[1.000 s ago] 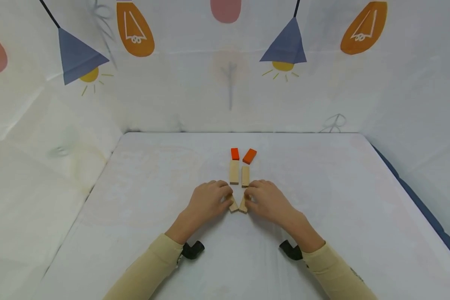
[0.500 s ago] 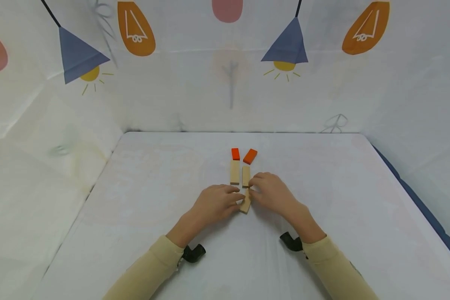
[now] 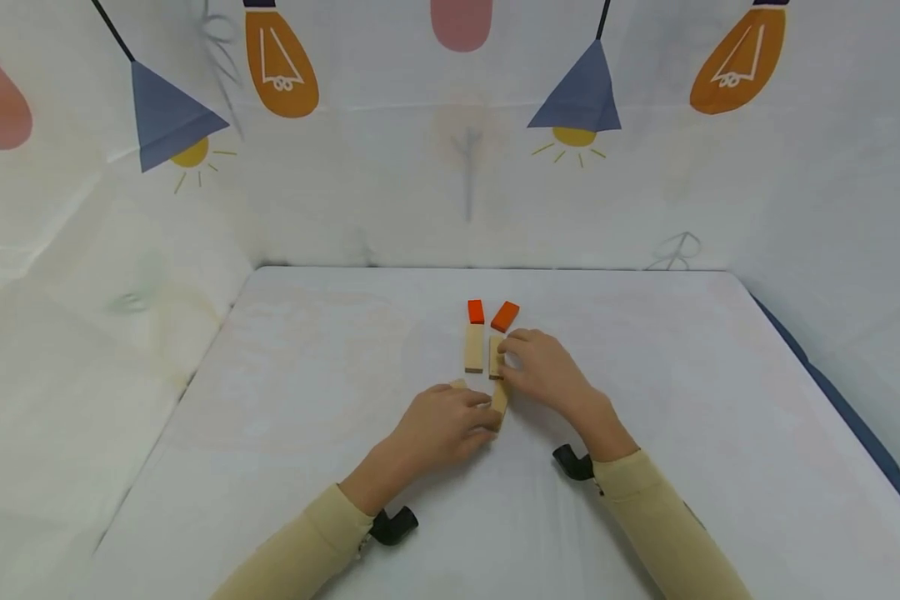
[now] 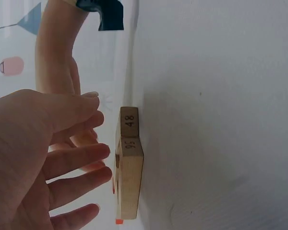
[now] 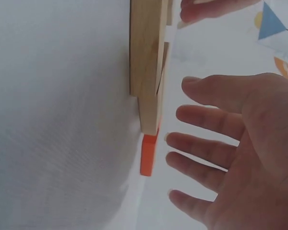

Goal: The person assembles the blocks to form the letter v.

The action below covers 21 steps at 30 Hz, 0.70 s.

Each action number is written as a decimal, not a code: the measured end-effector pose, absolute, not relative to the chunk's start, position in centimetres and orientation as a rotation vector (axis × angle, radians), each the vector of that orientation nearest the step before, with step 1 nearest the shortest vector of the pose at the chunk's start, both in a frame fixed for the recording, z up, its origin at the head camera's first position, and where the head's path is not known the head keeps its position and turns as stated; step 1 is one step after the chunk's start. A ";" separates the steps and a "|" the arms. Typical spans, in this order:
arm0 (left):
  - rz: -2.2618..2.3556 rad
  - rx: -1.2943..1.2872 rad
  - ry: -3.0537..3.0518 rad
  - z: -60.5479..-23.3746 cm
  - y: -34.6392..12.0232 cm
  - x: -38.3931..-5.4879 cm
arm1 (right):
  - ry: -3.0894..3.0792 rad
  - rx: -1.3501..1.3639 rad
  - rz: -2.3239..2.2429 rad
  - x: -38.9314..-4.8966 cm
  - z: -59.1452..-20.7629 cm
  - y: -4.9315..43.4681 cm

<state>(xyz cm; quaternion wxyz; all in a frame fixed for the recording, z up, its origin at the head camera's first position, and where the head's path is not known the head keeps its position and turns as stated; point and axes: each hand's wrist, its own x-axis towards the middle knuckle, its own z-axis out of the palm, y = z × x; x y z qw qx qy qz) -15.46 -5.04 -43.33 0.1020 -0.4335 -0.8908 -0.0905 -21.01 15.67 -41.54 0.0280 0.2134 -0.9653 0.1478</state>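
Note:
My left hand [image 3: 446, 425] lies low over the lower left wooden block [image 3: 458, 384], mostly hiding it, fingertips reaching the lower right block [image 3: 501, 398]. In the left wrist view its fingers are loosely spread beside blocks numbered 48 [image 4: 129, 121] and 95 [image 4: 132, 184]. My right hand [image 3: 551, 371] has its fingertips at the upper right wooden block [image 3: 496, 358]; the right wrist view shows its fingers extended, with nothing between them. Left of that block lies the upper left wooden block [image 3: 474, 348]. Beyond are a red block [image 3: 476, 312] and a slanted orange block [image 3: 505, 317].
The blocks lie flat on a white-covered table [image 3: 330, 350]. A white cloth [image 3: 390, 183] with lamp prints hangs behind its far edge. Black curved pieces [image 3: 393, 527] are worn at both wrists.
From pinching at the lower blocks, the right hand has slid away to the upper right block. The left hand has shifted right, covering the lower left block; the lower blocks now stand further apart.

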 end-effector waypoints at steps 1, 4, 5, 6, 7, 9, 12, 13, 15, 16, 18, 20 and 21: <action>-0.239 -1.273 -2.637 -43.3 -5.0 -15.3 | -2.993 0.657 0.446 -21.1 -41.6 15.7; -0.196 -1.256 -2.654 -43.3 -4.9 -15.0 | -3.026 0.664 0.442 -21.7 -41.9 15.7; -0.189 -1.251 -2.656 -43.2 -4.8 -14.9 | -3.037 0.672 0.446 -21.9 -42.0 15.7; -0.185 -1.248 -2.656 -43.2 -4.8 -14.9 | -3.045 0.683 0.454 -22.1 -42.1 15.8; -0.185 -1.245 -2.658 -43.2 -4.8 -14.8 | -3.050 0.695 0.458 -22.4 -42.2 15.8; -0.186 -1.241 -2.660 -43.2 -4.8 -14.7 | -3.059 0.718 0.477 -22.7 -42.2 15.9; -0.181 -1.239 -2.665 -43.4 -4.8 -14.6 | -3.078 0.736 0.504 -23.1 -42.2 15.9; -0.179 -1.236 -2.671 -43.4 -4.7 -14.5 | -3.084 0.735 0.510 -23.2 -42.2 16.0; -0.156 -1.228 -2.679 -43.5 -4.7 -14.5 | -3.095 0.732 0.529 -23.3 -42.2 16.0; -0.138 -1.222 -2.685 -43.6 -4.6 -14.4 | -3.099 0.732 0.535 -23.4 -42.3 16.0; -0.102 -1.207 -2.695 -43.6 -4.5 -14.3 | -3.100 0.740 0.545 -23.6 -42.4 16.1; -0.070 -1.196 -2.702 -43.5 -4.4 -14.2 | -3.096 0.755 0.558 -23.7 -42.5 16.2; -0.055 -1.191 -2.702 -43.5 -4.4 -14.1 | -3.094 0.762 0.566 -23.7 -42.5 16.2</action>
